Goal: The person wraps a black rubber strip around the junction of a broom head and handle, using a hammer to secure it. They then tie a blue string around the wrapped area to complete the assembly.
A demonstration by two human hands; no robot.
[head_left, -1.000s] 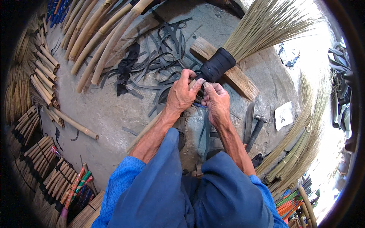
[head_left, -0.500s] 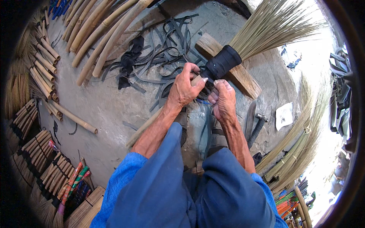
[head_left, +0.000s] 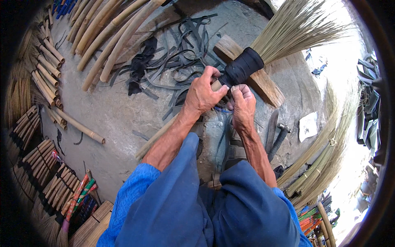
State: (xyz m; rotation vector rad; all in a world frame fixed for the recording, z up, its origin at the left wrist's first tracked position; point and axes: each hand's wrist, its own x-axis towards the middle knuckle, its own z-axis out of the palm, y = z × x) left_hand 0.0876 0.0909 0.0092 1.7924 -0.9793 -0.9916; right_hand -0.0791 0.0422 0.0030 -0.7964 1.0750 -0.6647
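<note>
A broom with a spread of pale straw bristles (head_left: 294, 35) lies slanting to the upper right. Black rubber binding (head_left: 243, 66) wraps its neck, which rests by a wooden block (head_left: 269, 90). My left hand (head_left: 201, 92) is closed round the wooden handle (head_left: 156, 136) just below the binding, thumb on top. Close beside it, my right hand (head_left: 243, 103) has its fingers pinched together at the lower end of the binding, on what appears to be the end of a black rubber strip. The fingers partly hide that strip.
Loose black rubber strips (head_left: 181, 61) lie tangled beyond my left hand. Bamboo poles (head_left: 123, 45) stand at the upper left, with bundled handles (head_left: 61, 187) below. A hammer (head_left: 279, 142) and a long blade (head_left: 271, 129) lie right of my right hand, near straw bundles (head_left: 317, 166).
The broom and both hands have shifted very slightly to the right. My left hand still holds the handle, and my right fingers stay pinched at the binding, turned a little.
</note>
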